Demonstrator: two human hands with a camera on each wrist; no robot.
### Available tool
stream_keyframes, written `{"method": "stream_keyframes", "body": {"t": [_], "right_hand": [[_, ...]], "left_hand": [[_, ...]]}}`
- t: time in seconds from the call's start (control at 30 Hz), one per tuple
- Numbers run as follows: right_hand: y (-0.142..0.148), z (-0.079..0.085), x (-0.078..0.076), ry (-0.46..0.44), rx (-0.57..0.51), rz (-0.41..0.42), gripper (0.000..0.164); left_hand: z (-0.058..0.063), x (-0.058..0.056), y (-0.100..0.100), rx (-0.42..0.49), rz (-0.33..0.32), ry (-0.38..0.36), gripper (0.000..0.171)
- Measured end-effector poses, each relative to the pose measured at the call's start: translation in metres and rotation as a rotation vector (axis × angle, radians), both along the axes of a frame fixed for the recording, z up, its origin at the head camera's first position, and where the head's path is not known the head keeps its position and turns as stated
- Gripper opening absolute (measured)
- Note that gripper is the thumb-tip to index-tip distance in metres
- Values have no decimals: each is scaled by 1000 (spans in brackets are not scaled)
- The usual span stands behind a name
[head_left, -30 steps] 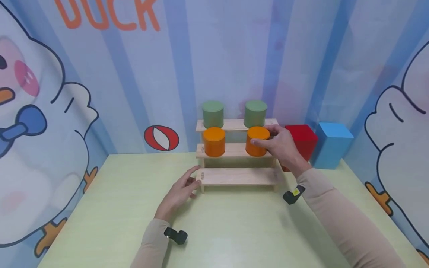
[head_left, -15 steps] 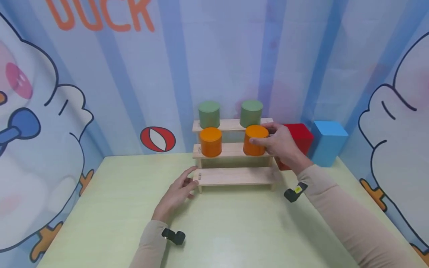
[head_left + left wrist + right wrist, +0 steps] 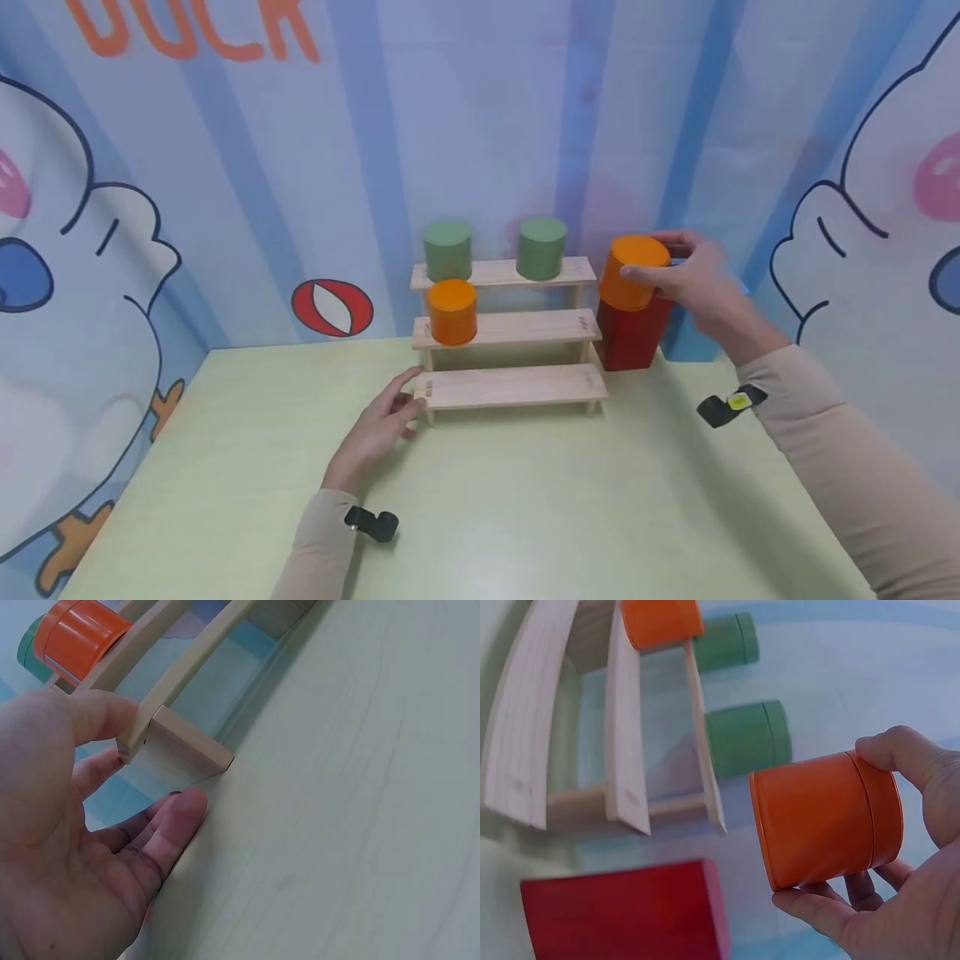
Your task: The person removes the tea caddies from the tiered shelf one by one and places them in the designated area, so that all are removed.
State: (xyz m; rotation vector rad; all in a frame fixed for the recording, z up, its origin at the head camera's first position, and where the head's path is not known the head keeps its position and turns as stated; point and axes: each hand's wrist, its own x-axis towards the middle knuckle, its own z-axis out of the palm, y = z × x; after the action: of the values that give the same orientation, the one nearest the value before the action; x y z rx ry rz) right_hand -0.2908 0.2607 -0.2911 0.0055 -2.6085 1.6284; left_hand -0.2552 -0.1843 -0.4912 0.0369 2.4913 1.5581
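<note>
My right hand [image 3: 701, 283] grips an orange lidded tin [image 3: 633, 279] in the air, thumb on one side and fingers on the other. In the right wrist view this orange tin [image 3: 817, 821] lies tilted in the grip, apart from the wooden stand. My left hand [image 3: 375, 425] pinches the left end of the lowest step of the three-tier wooden stand [image 3: 517, 386], with thumb and finger around the board's end in the left wrist view. A second orange tin [image 3: 452, 312] stands on the middle step's left. Two green tins [image 3: 447, 250] stand on the top step.
Behind the held tin in the head view stand a red box [image 3: 628, 337] and, to its right, a blue box [image 3: 688, 337], both partly hidden. A striped cartoon backdrop [image 3: 480, 125] rises behind the pale table [image 3: 525, 500].
My right hand has lifted the orange tin off the middle step's right side and carried it right and up, in front of the red box. My left hand stays at the stand's end.
</note>
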Motion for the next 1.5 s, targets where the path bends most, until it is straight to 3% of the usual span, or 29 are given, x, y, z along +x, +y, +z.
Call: {"method": "stream_keyframes", "body": {"t": [0.3, 0.63, 1.1, 1.5], "right_hand": [[61, 18, 7, 67, 17, -118, 95], [114, 24, 22, 41, 73, -242, 106], [137, 14, 31, 29, 110, -274, 105], [148, -20, 32, 3, 106, -253, 108]], "left_hand": [[0, -2, -3, 18, -8, 13, 63], [-1, 0, 1, 24, -15, 22, 63], [0, -1, 2, 17, -11, 22, 63], [-1, -1, 2, 19, -10, 14, 63]]}}
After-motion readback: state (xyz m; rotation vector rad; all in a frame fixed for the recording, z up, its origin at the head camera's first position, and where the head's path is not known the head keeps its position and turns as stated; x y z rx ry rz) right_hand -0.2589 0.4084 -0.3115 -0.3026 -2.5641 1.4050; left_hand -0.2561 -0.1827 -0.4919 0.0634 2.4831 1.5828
